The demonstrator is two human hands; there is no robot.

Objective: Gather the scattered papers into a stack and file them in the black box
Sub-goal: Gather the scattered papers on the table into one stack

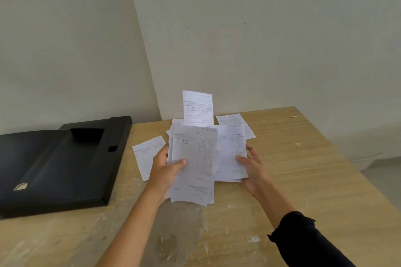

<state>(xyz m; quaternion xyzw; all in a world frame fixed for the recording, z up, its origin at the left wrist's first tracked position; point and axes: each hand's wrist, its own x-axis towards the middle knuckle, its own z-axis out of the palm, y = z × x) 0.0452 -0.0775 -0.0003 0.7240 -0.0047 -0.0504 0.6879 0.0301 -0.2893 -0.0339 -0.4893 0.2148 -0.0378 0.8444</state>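
Observation:
My left hand (166, 168) grips a bundle of white printed slips (194, 165), lifted above the wooden table, thumb pressed on the front sheet. A second sheaf of papers (231, 154) lies just to the right, and my right hand (252, 165) holds its right edge with thumb on top. One slip with red print (198, 108) stands up behind the two bundles. A single paper (146, 156) lies flat on the table left of my left hand, another paper (233, 120) lies behind at the right. The black box (56, 162) rests flat at the table's left.
The wooden table (303, 169) has a worn, pale-smeared top and its right edge runs diagonally toward the lower right. Two plain walls meet in a corner behind the table. A metal ring (21, 186) sits on the box's near left.

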